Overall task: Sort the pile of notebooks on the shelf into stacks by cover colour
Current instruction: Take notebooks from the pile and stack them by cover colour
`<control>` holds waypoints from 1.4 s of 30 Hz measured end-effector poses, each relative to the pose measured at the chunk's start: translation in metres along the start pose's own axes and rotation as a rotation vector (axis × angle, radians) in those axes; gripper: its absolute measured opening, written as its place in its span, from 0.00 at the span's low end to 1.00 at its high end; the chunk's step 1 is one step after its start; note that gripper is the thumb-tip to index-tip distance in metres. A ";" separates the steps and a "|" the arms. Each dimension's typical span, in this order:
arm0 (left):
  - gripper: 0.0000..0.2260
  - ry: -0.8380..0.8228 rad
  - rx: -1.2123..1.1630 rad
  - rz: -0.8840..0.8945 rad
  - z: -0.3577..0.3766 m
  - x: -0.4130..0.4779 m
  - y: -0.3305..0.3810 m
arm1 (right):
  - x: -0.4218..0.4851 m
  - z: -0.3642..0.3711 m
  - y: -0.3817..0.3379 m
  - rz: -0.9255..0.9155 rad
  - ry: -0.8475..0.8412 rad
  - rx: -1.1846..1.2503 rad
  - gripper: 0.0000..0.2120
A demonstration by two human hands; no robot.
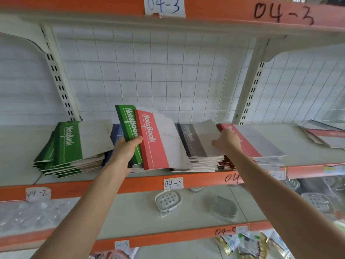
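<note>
My left hand point(125, 150) grips a green notebook point(127, 122) and a red notebook point(153, 143) together, tilted up above the shelf point(16, 146). A stack of green notebooks point(69, 144) lies at the left. Blue notebooks point(116, 132) show behind my left hand, mostly hidden. A grey stack point(197, 143) lies in the middle, and a red stack point(250, 144) lies to its right. My right hand point(226, 140) rests on the top grey notebook at its right edge, next to the red stack; its fingers are hidden.
More notebooks point(321, 135) lie at the far right of the shelf. A wire grid backs the shelf. The shelf below holds wrapped soap dishes point(168, 200) and other plastic goods point(224, 208). Orange rails carry paper labels point(173, 183).
</note>
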State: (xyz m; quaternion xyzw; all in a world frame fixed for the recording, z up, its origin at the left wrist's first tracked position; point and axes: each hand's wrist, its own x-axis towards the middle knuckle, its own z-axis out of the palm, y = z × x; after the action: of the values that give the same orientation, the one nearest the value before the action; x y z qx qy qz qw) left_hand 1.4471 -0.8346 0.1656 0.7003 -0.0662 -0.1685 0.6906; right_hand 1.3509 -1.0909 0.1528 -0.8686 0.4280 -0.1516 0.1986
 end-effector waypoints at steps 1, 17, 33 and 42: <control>0.05 0.013 0.000 0.006 0.000 -0.001 0.001 | 0.001 0.001 -0.002 -0.019 0.001 -0.021 0.10; 0.01 -0.027 -0.017 0.024 0.020 0.006 0.014 | 0.008 0.005 -0.005 -0.119 -0.046 0.124 0.14; 0.11 -0.346 -0.069 -0.087 0.134 0.028 0.014 | 0.025 -0.047 0.062 0.114 0.045 0.317 0.15; 0.11 -0.360 -0.040 -0.086 0.164 0.010 0.011 | 0.050 -0.078 0.146 0.267 0.081 -0.039 0.16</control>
State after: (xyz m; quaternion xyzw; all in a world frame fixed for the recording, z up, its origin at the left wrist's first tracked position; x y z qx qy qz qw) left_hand 1.4038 -0.9931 0.1765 0.6471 -0.1553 -0.3220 0.6734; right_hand 1.2468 -1.2291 0.1566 -0.8007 0.5504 -0.1501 0.1827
